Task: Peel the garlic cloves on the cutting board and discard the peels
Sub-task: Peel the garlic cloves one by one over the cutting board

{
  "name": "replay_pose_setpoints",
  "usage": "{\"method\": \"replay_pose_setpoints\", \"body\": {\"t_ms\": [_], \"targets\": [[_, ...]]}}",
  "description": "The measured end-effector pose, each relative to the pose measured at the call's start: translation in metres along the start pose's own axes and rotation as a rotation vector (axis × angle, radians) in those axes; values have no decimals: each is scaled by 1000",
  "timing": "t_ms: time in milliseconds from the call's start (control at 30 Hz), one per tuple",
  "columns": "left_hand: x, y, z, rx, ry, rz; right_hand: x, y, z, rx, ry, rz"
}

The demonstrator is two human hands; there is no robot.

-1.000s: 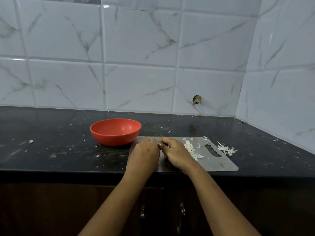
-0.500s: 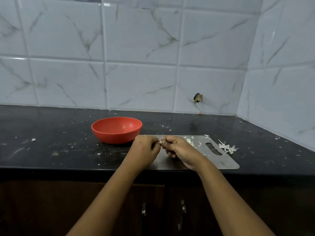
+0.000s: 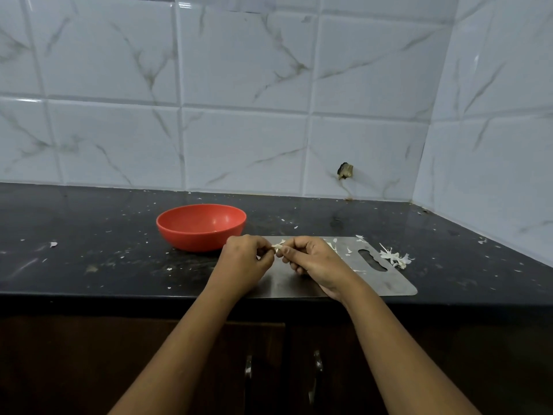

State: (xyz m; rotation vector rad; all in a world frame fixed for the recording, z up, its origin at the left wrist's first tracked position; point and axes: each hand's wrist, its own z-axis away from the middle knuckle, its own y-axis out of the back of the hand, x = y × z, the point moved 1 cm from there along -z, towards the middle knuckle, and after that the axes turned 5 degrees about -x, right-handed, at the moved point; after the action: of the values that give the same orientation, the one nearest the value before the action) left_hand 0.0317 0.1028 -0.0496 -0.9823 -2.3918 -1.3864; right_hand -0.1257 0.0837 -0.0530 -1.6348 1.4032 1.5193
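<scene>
Above cutting board (image 3: pixel 394 283): left hand (image 3: pixel 244 262) and right hand (image 3: pixel 314 262), lifted off it since a second ago, both pinch one garlic clove (image 3: pixel 277 248); skin flap loosening, peeling underway.

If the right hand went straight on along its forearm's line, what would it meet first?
The left hand: both pinch one garlic clove over the cutting board, so the right hand would push into it at once. The red bowl lies further along, depth unclear.
</scene>
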Motion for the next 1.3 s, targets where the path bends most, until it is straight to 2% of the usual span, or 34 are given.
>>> {"method": "replay_pose_setpoints", "body": {"t_ms": [267, 433, 600, 800, 900, 1000, 1100, 1300], "targets": [[1, 6, 2, 13, 20, 235, 1, 1, -1, 48, -17, 6], [0, 3, 1, 35, 40, 239, -1, -2, -1, 28, -18, 83], [-6, 0, -3, 31, 87, 297, -1, -2, -1, 20, -53, 37], [-11, -3, -6, 140, 92, 104, 0, -3, 0, 57, -20, 56], [-14, -6, -10, 30, 65, 45, 1, -2, -1, 120, -20, 31], [-12, -7, -11, -72, 25, 118, 3, -3, -3, 151, -24, 68], [-7, -6, -10, -90, -29, 196, 4, -5, -4, 134, -16, 172], [-4, -6, -10, -80, -91, 42, 5, -5, -1, 205, 72, 372]]}}
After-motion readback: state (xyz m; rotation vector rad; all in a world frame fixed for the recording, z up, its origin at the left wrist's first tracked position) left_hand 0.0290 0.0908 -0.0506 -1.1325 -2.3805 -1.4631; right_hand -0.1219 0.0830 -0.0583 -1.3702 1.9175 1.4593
